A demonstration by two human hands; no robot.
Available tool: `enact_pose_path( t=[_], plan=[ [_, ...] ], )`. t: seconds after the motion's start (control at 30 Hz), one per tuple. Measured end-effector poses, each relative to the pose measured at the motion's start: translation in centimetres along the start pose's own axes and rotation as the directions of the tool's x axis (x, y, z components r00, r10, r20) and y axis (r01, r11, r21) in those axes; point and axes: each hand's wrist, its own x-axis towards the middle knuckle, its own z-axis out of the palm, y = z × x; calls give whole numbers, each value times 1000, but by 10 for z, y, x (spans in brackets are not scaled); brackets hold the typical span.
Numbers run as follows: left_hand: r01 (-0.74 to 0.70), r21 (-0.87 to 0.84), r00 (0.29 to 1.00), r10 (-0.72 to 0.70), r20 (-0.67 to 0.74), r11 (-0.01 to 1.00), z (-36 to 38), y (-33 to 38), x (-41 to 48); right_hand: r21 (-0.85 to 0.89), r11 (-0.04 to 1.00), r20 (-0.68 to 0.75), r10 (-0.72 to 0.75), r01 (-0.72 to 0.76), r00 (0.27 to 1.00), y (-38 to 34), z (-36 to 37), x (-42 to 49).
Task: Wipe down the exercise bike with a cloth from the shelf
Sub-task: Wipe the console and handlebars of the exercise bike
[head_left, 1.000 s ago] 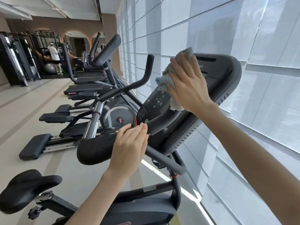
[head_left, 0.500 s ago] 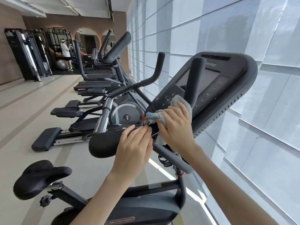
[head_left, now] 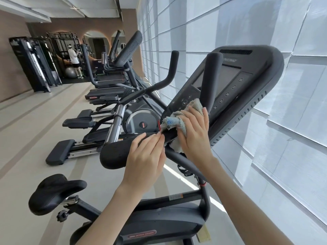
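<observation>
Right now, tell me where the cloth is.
In the head view the cloth sits centre frame, bunched under the right hand against the lower edge of the bike's console, just right of the left hand.

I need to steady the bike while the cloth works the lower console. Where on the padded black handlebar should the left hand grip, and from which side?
Grip the thick padded black handlebar around its rounded near end, coming from above. It lies roughly level and bare there; the left hand already rests over it, clear of the right hand and grey cloth.
</observation>
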Motion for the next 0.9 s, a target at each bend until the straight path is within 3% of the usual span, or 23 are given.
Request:
enact_pose_path(
  t=[0.17, 0.27, 0.33, 0.4, 0.47, 0.57, 0.63, 0.77, 0.9],
  plan=[
    [-20, 8, 999, 20, 30, 1000, -2, -1, -1, 341, 936, 33, 82, -88, 996, -24, -14, -17],
    [-14, -2, 999, 14, 34, 1000, 0, -2, 0, 463, 871, -120, 247, -166, 961, -14, -41, 3],
    [-7, 4, 999, 7, 35, 1000, 2, 0, 3, 467, 853, -236, 373, -232, 898, 3, -58, 35],
    [-12, 5, 999, 12, 39, 1000, 4, 3, 7, 419, 873, -305, 394, -249, 867, 20, -68, 71],
    [-23, 5, 999, 23, 48, 1000, 5, 7, 10, 325, 916, -254, 323, -234, 912, 32, -65, 96],
    [-31, 6, 998, 30, 55, 1000, 8, 8, 10, 191, 966, -57, 187, -173, 981, 42, -41, 98],
    [-35, 6, 998, 34, 60, 999, 8, 7, 9, 172, 974, -62, 158, -146, 985, 45, -28, 86],
    [-34, -2, 997, 34, 70, 999, 8, 6, 10, 339, 901, -96, 318, -269, 943, 35, -13, 52],
    [-25, -16, 997, 26, 66, 1000, 5, 9, 12, 476, 771, 3, 480, -423, 877, 4, -1, 4]
  ],
)
